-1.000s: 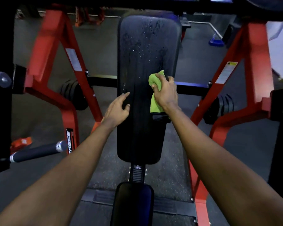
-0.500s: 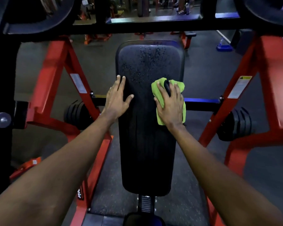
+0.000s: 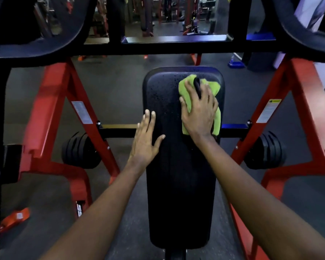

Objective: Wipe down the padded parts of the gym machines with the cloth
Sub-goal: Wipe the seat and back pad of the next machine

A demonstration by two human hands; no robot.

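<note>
In the head view, the long black back pad (image 3: 180, 175) is seen with its long axis running away from the camera, from the lower middle up to a rounded far end that points toward a black cross beam (image 3: 176, 47). The green cloth (image 3: 186, 89) is spread on the pad's upper right part and is pressed flat there by the right hand (image 3: 199, 115), whose fingers are splayed wide over it, so that the cloth's middle is hidden. The left hand (image 3: 145, 141) is laid on the pad's left edge with fingers straight and close together, nothing being held. Fine droplets are seen near the pad's top. Red frame legs (image 3: 51, 113) are set at both sides, with black weight plates (image 3: 81, 151) behind them. The pad's lower edges are partly covered by both forearms.
</note>
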